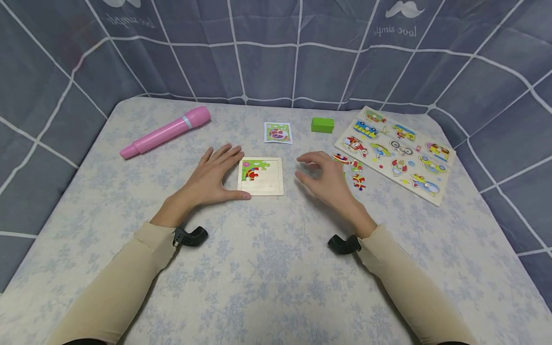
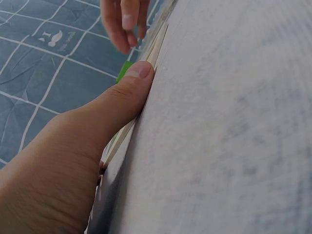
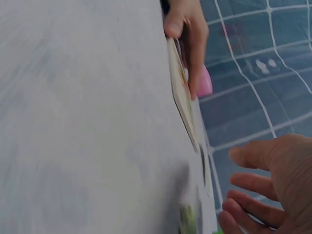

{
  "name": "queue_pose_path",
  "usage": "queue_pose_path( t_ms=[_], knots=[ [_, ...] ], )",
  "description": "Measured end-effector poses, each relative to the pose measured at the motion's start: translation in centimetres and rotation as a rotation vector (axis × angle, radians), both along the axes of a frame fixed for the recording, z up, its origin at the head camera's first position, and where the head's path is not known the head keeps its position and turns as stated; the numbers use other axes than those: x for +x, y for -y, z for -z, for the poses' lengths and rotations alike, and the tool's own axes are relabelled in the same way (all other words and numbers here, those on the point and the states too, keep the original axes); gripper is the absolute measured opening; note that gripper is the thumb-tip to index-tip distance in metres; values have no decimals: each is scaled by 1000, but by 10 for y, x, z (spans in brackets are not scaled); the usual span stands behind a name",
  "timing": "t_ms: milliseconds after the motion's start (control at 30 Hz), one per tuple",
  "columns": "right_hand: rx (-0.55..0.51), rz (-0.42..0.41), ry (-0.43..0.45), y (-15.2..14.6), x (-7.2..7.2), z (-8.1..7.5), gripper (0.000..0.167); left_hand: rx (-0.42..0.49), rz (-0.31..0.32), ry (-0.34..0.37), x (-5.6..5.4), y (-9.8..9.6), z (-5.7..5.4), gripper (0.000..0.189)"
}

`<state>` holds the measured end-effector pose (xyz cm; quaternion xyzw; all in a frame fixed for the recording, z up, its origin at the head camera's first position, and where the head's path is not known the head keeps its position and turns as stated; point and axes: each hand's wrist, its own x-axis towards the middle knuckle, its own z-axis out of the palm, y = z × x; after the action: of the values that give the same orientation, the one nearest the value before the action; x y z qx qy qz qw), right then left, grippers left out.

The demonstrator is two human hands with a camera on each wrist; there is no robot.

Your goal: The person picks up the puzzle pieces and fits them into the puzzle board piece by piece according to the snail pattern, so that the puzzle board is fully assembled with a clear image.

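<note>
Nearest the head camera, two beige fabric sleeves [image 1: 118, 282] reach over a white tablecloth with pale blue flowers [image 1: 276, 278]. The left hand [image 1: 207, 179] lies spread, its fingers at the upper left and its thumb at the lower edge of a square, pale wooden puzzle tray [image 1: 265, 185], whose upper left holds colourful fitted pieces [image 1: 253, 170]. The right hand [image 1: 325, 179] hovers right of the tray, loosely bent, beside loose red-and-yellow puzzle pieces [image 1: 359, 182]. Beyond are a small printed picture card [image 1: 278, 133], a green rectangular block [image 1: 322, 125], a pink marker-shaped stick [image 1: 161, 134] and a wooden vehicle board [image 1: 388, 173]. In the left wrist view, the left thumb rests against the tray's edge. In the right wrist view, the right hand's fingers are parted and grip nothing; the left hand touches the tray across from it.
</note>
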<state>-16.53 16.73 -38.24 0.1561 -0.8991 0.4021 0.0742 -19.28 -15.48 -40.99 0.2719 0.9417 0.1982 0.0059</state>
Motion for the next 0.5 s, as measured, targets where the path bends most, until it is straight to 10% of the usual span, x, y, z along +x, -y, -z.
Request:
queue_pose_path(
  t_ms=[500],
  knots=[
    [110, -35, 105, -66, 29, -1, 36, -1, 1, -5, 0, 2, 1, 118]
  ],
)
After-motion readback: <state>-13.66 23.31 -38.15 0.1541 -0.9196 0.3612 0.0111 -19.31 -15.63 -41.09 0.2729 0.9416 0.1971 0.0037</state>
